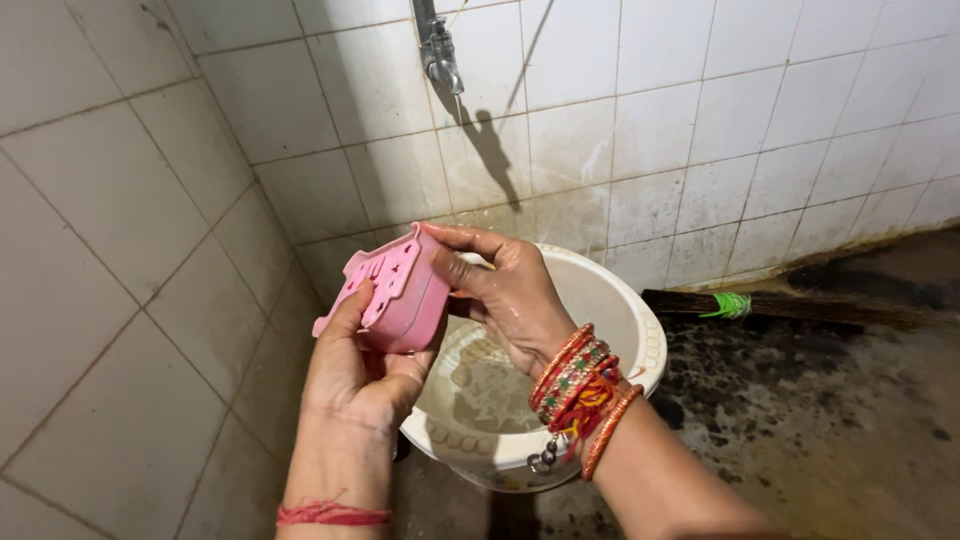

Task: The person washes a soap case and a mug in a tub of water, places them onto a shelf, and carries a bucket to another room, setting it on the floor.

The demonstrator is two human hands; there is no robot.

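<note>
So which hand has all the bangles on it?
The right hand, gripping the top of the pink plastic holder, wears a stack of red and orange bangles. The left hand has only a thin red thread on its wrist.

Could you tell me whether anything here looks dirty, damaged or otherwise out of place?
The floor is blotched with dark grime, thickest along the wall beside the broom. The wall tiles below the tap are stained. The pink plastic tray, held in both hands over the white bucket, looks intact.
</note>
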